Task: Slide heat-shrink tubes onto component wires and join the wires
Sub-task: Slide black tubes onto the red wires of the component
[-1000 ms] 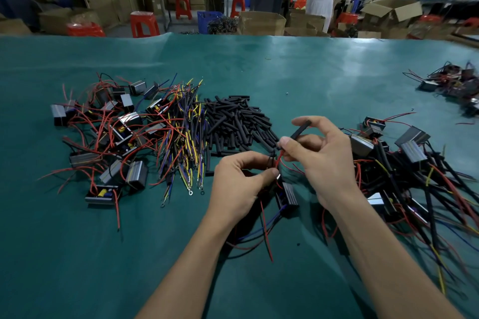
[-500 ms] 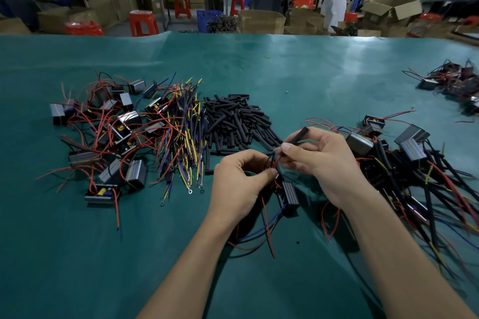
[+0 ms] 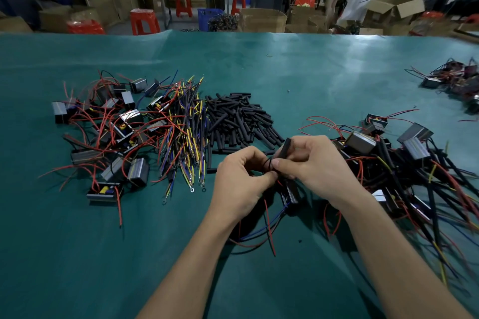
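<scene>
Right hand lowered toward left hand | right pinches heat-shrink tube – angled for threading | left pinches wire steady – both above surface, near tube pile

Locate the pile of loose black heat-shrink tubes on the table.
In the head view the pile of heat-shrink tubes lies centre-left on the green table, just right of the bundle of coloured wires and beyond the left hand.

2 hands, 1 pile of black heat-shrink tubes, 3 heaps of wired components, 1 bundle of loose wires
</scene>
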Demonstrator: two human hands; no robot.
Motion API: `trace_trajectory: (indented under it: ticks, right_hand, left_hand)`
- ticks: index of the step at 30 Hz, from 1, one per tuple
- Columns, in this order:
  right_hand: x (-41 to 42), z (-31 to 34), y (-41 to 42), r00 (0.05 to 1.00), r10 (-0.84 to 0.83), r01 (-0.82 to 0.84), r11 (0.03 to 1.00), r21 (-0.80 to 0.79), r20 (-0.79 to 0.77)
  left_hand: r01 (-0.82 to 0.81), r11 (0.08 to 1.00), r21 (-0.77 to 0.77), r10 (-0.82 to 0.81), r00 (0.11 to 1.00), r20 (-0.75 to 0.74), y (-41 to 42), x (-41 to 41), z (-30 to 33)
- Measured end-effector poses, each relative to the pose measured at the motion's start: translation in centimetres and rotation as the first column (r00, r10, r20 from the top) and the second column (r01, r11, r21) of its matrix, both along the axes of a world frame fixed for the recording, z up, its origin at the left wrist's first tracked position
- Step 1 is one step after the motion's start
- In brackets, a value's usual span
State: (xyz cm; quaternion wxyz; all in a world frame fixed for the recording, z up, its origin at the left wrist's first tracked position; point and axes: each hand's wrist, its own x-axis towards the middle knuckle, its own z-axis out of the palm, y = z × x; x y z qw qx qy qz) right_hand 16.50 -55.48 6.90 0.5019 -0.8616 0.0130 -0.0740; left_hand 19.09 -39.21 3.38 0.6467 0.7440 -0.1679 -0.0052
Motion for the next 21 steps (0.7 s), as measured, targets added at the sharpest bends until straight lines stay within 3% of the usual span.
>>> trace_trajectory:
  ticks: [12, 16, 21]
  right_hand:
    - [-0.2, 0.1, -0.2, 0.999, -0.011, 0.008, 0.998, -0.056, -0.051]
    - [-0.4, 0.7, -0.2, 0.998, 0.031, -0.029, 0.999, 0.031, -0.061]
    - [-0.6, 1.5, -0.1, 0.998, -0.014, 0.027, 0.973, 0.229, -0.055]
  left_hand:
    - [0.023, 1.000, 0.007, -0.023, 0.999, 0.030, 0.1, -0.2, 0.3]
    - [0.030, 0.998, -0.046, -0.030, 0.999, 0.018, 0.0, -0.1, 0.2]
    - [0.025, 1.000, -0.002, -0.025, 0.999, 0.026, 0.1, -0.1, 0.3]
